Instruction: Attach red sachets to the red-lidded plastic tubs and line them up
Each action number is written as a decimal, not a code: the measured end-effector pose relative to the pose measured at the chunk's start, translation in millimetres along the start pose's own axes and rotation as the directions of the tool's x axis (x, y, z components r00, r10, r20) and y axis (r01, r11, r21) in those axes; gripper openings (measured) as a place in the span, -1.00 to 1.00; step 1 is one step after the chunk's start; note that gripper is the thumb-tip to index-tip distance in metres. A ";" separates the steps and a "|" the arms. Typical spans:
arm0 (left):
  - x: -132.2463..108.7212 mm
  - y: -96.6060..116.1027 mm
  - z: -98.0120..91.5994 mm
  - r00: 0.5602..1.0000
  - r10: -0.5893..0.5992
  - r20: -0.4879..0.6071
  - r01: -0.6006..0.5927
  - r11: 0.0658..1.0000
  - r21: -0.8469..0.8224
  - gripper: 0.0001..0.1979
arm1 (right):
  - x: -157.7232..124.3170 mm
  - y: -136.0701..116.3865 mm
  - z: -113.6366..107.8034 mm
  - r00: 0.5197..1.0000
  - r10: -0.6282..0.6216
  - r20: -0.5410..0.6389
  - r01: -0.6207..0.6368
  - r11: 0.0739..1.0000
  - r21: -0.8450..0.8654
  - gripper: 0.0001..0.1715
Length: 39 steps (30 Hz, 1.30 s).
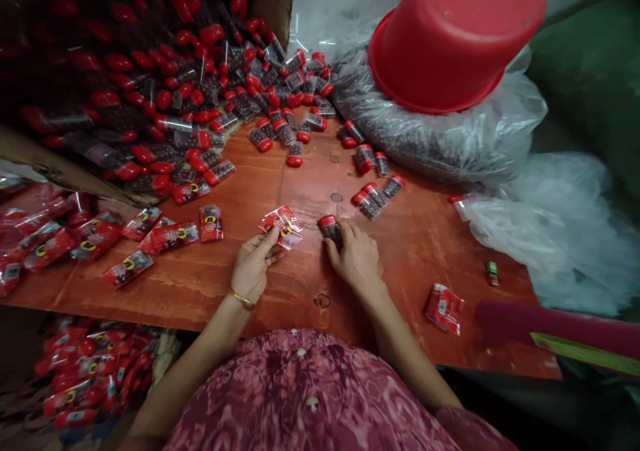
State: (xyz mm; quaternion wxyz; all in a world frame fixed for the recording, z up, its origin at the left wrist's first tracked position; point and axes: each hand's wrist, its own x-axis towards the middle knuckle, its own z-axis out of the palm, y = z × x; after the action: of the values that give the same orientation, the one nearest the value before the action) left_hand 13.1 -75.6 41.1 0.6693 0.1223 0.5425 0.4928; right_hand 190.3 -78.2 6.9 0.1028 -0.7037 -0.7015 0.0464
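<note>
My left hand (254, 264) pinches a small red and clear plastic packet (281, 224) just above the reddish wooden table (400, 251). My right hand (356, 258) is curled around a small clear tube with a red cap (330, 228), filled with dark beads, resting on the table. The two hands sit close together near the table's middle. A large heap of the same red-capped tubes (200, 91) spills from a cardboard box at the back left. Filled red packets (165, 234) lie scattered to the left of my left hand.
An overturned red plastic bucket (450, 38) rests on a clear bag of dark beads (440, 138) at the back right. Crumpled clear plastic (550, 231) lies right. A packet bundle (444, 308) sits near the front edge. More red packets (85, 371) fill a container below the table.
</note>
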 end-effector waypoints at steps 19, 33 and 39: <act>-3.0 -0.8 3.6 0.987 -0.064 0.145 0.060 0.998 0.033 -0.70 | -25.6 -8.9 -44.3 0.945 -0.266 0.189 -0.049 0.459 0.887 -0.69; -3.5 -14.9 16.3 0.985 0.088 0.148 -0.084 0.996 -0.028 -0.66 | -19.8 -26.4 -18.2 0.982 -0.078 0.171 -0.141 0.295 0.945 -0.69; -6.6 -21.2 20.1 0.986 0.061 0.156 -0.044 0.993 -0.110 -0.68 | -20.9 -38.0 -11.1 0.987 0.057 0.149 -0.157 0.210 0.965 -0.75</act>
State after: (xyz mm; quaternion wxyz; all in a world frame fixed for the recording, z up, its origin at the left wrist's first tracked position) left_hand 41.7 -83.6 38.0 0.7029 0.1395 0.4569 0.5270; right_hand 155.2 -100.1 24.0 0.4880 -0.5289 -0.4716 0.5096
